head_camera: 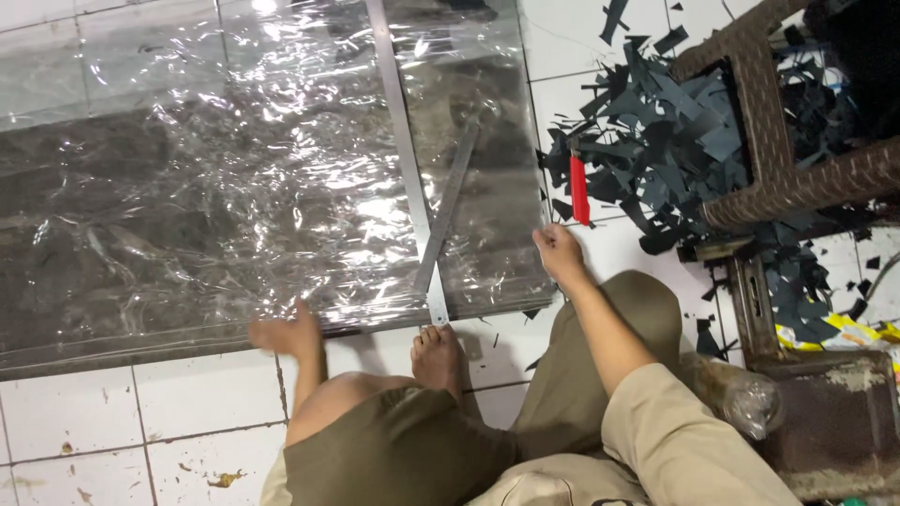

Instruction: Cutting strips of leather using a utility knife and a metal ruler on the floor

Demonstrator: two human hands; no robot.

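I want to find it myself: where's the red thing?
Look right of the big clear plastic sheet, at the pile of dark scraps on the white tiles. The red-handled tool lies at its left edge, just above the right hand. Nothing else nearby is red.

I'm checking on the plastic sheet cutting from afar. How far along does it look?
Laid out: the clear plastic sheet is spread on the tiled floor, two metal rulers lie across it, and dark offcuts are piled aside. In hand: the right hand rests at the sheet's edge below the red-handled cutter. Left: no cut shows along the rulers.
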